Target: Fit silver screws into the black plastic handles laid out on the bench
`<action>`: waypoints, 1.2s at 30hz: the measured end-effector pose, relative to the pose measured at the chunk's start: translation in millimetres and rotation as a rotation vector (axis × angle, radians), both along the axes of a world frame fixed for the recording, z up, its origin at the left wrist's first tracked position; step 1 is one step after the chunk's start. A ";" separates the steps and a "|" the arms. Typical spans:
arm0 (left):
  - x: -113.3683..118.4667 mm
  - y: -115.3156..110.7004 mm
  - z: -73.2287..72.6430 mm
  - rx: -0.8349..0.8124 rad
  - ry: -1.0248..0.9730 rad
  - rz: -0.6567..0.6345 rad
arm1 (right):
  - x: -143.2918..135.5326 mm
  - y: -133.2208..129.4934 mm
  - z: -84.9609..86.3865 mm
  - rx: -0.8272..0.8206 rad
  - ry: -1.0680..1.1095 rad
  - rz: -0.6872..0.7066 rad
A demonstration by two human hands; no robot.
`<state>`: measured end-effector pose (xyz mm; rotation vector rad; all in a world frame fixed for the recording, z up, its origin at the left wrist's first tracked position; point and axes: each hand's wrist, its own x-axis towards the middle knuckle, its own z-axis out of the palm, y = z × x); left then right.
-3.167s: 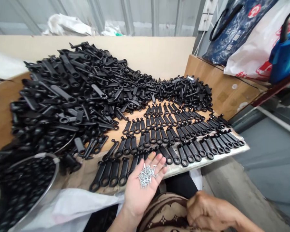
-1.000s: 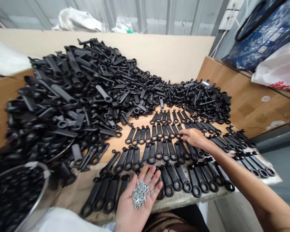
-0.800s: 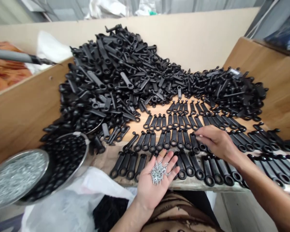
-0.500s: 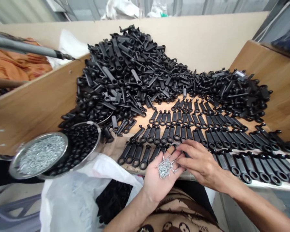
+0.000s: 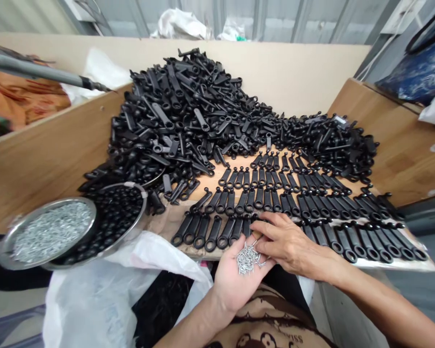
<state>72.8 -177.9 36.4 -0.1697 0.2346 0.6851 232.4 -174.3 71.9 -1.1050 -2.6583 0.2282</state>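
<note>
My left hand is palm up, cupped under a small heap of silver screws. Over its fingers reaches my right hand, palm down and fingers bent, with the fingertips at the edge of the heap. Its thumb and whatever lies between the fingertips are hidden. Just beyond both hands, black crank-like handles lie in rows on the board, each with a large ring at the near end and a small knob at the far end.
A big pile of loose black handles rises behind the rows. To the left, a metal bowl of screws overlaps a larger bowl of black knobs. A powered driver extends in at upper left. Wooden side boards flank the work surface.
The view has shifted, so the rows and pile appear farther left. My right fingertips have moved in closer over the screws; my left palm still holds the heap.
</note>
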 end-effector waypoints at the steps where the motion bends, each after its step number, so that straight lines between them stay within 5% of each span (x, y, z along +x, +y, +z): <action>1: 0.3 0.3 -0.5 -0.007 -0.006 -0.001 | -0.7 0.1 -1.5 0.003 -0.003 0.005; 8: 2.0 11.5 -10.8 -0.019 0.050 -0.020 | 7.2 7.4 0.2 0.001 0.108 -0.017; 13: 1.7 26.4 -18.6 0.003 0.324 0.039 | 70.3 48.3 -4.7 0.121 0.265 -0.338; 19: 3.3 46.5 -24.3 0.000 0.396 0.046 | 131.5 97.4 -42.3 0.015 0.085 -0.610; 36: 8.3 56.3 -27.8 0.005 0.405 0.054 | 118.6 111.8 -60.4 -0.072 -0.168 -0.537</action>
